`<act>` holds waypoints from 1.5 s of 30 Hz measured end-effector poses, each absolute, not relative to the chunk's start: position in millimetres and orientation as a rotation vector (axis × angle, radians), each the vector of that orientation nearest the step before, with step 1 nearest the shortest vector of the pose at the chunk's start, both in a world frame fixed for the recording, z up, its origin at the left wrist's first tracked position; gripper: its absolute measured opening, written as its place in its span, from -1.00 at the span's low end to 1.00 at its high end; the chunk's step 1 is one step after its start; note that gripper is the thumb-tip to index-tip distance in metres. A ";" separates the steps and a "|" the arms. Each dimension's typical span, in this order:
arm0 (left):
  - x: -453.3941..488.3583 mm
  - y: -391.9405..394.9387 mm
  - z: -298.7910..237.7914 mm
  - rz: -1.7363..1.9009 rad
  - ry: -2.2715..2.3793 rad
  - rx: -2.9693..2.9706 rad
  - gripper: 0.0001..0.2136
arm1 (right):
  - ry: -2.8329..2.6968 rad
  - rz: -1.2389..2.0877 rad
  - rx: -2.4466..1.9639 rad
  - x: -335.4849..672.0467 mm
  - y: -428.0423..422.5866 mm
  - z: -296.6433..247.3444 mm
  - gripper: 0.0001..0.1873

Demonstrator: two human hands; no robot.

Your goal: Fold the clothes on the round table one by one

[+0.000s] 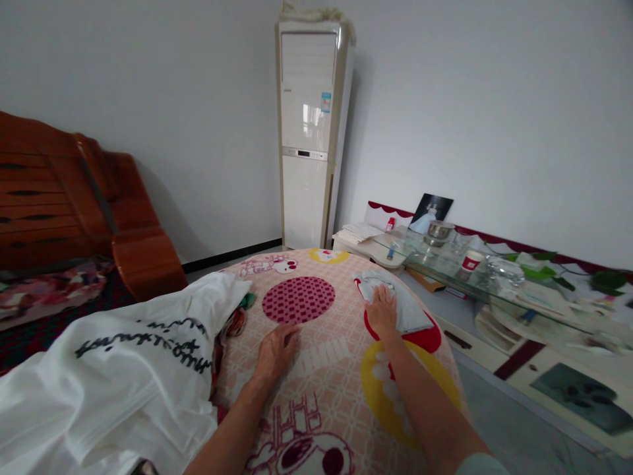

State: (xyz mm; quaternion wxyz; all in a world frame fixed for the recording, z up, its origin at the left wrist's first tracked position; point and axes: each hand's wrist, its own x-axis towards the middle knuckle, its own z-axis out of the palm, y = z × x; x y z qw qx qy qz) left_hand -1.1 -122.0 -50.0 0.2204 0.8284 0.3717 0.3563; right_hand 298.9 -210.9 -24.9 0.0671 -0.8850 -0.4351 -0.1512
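My right hand (382,313) lies flat, fingers stretched, on a folded light grey cloth or garment (413,311) at the right side of the table. My left hand (277,351) rests on the patterned tablecloth (341,389), just below its dark pink oval; its fingers are bent and loosely together, and no object shows in them. Left of that hand a white garment with black script lettering (133,369) lies in a loose heap. A bit of multicoloured cloth (233,324) peeks out from under its right edge.
A glass-topped cabinet (475,297) on the right carries a paper cup (469,262), a metal bowl (439,231), papers and a photo. A tall air conditioner (306,191) stands behind the table. To the left is a wooden seat (143,244).
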 end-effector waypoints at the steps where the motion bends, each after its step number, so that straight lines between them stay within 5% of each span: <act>1: -1.1 -121.5 -50.6 0.984 1.025 2.294 -0.72 | -1.336 -0.421 -2.669 297.6 -212.1 -25.9 -0.39; 6: -0.6 -120.8 -51.3 0.984 1.014 2.300 -0.73 | -1.356 -0.251 -2.688 289.9 -211.3 -22.5 -0.43; 27: -9.0 -130.7 -41.3 1.185 1.197 2.100 -0.67 | -1.712 -0.412 -2.348 231.8 -209.0 -78.7 -0.52; 38: -57.1 -125.5 20.4 1.680 1.554 2.086 -0.64 | -1.672 -0.326 -2.362 223.8 -210.8 -69.2 -0.53; 45: -108.2 -129.1 53.9 1.686 1.999 2.039 -0.65 | -1.628 -0.284 -2.403 213.3 -212.6 -54.3 -0.54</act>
